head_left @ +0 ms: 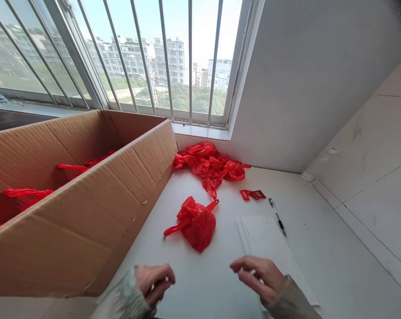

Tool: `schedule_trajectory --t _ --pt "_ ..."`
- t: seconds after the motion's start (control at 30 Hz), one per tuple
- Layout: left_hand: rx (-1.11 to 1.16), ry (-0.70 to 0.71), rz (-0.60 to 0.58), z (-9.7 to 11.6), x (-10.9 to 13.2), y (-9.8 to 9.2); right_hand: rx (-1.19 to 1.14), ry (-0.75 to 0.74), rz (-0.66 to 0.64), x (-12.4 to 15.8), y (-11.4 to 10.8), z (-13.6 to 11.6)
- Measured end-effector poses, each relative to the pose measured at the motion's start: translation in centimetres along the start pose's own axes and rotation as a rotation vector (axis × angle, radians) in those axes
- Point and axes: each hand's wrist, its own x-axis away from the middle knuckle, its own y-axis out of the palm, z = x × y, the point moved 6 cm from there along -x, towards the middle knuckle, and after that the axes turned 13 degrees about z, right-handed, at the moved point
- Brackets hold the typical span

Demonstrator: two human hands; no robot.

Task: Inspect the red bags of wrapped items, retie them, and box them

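Observation:
A filled red plastic bag [198, 225] with knotted, loop-like handles sits on the white tabletop, just beyond both hands. My left hand [155, 282] hovers at the front left, its fingers loosely bent, a gap showing between thumb and fingers. It holds nothing that I can see. On the right, my right hand [262, 277] is over the near part of a white sheet of paper [270, 239]. Its thumb and fingers are apart, with nothing visible between them. Neither hand touches the red bag.
A large open cardboard box [87, 208] with red bags inside stands along the left. Crumpled red bags [210, 164] are heaped at the back wall below the barred window [163, 57]. Small red packets [253, 195] and a pen [277, 217] lie right of the middle.

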Motion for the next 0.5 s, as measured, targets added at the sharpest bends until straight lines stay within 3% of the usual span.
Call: schedule_trajectory --t 0.07,0.1,0.13,0.2,0.27,0.37,0.5 --pt "-0.021 0.104 0.067 -0.7 -4.0 0.9 -0.027 -0.133 0.018 -4.7 2.6 -3.3" --pt "-0.027 0.12 0.09 -1.3 -6.3 1.5 0.0 -0.128 0.136 -6.9 3.5 -4.5" --pt "-0.032 0.126 0.106 -2.0 -8.4 2.2 0.018 -0.122 0.172 -8.8 4.9 -5.6" --pt "-0.031 0.135 0.115 -3.4 -11.9 3.9 0.043 -0.103 0.212 -11.3 7.3 -6.8" --pt "-0.005 0.154 0.083 -4.3 -13.7 5.5 0.05 -0.091 0.227 -12.2 8.8 -6.9" --pt "0.056 0.156 0.05 -5.1 -13.3 6.5 0.015 -0.101 0.256 -11.5 8.4 -5.6" --pt "0.144 0.085 0.132 -5.7 -9.9 4.2 -0.072 -0.078 0.327 -8.8 5.1 -3.2"
